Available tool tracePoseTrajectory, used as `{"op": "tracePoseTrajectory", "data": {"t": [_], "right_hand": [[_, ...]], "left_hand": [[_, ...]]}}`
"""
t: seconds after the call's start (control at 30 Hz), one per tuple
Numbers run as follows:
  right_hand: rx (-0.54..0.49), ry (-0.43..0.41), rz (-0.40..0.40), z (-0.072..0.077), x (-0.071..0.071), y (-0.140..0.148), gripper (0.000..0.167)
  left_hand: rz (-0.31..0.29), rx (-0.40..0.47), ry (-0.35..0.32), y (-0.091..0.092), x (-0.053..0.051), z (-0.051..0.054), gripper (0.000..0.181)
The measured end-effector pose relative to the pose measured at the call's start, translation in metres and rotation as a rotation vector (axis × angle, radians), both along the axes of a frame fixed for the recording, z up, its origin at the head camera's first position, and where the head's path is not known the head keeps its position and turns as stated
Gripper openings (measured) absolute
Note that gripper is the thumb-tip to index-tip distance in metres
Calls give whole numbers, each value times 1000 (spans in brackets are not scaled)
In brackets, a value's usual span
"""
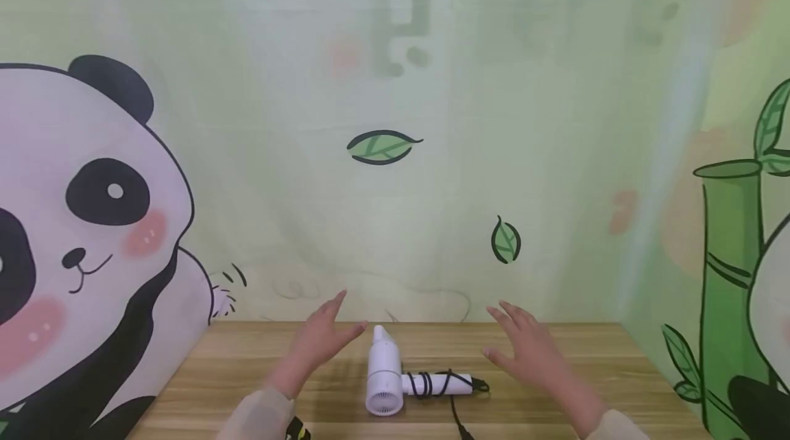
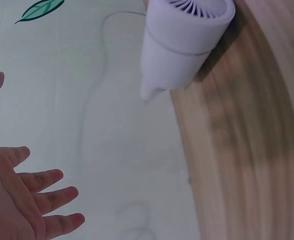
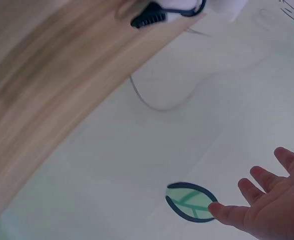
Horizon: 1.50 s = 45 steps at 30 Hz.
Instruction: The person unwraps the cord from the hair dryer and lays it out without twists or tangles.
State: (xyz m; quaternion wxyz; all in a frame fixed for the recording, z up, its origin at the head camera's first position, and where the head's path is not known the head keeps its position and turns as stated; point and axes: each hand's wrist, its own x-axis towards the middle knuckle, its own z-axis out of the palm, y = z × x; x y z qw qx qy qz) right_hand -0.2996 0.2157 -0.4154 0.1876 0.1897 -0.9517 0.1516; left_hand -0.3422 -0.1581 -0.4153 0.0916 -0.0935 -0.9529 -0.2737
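The white hair dryer (image 1: 384, 375) lies on the desk (image 1: 234, 371) between the left hand (image 1: 324, 336) and the right hand (image 1: 524, 345), touched by neither. The fingers of both are spread well apart and hold nothing. Its black cord (image 1: 426, 384) is already wound around the handle (image 1: 439, 383); a loose tail appears left unwound. Whether handling is finished or not yet begun, I cannot tell.
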Motion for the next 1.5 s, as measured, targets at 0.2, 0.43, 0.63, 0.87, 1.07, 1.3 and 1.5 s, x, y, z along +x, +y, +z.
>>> {"op": "tracePoseTrajectory", "data": {"t": [0.2,0.43,0.63,0.87,1.07,1.3,1.5], "right_hand": [[-68,6,6,-23,7,-6,68],[-78,-30,-6,-37,15,-15,65],[-90,-78,1,-46,19,-23,60],[-81,-124,1,-53,24,-27,58],[-106,-170,14,-60,28,-26,58],[-98,-192,32,-71,26,-21,50],[-94,-194,42,-75,24,-19,50]], "left_hand": [[-3,133,-66,5,2,-24,86],[19,256,-122,15,-1,-42,85],[74,334,-183,29,-2,-57,91],[88,336,-258,50,-4,-71,97],[139,365,-259,63,0,-78,100],[167,333,-238,76,-1,-95,94],[149,366,-192,81,-4,-100,79]]}}
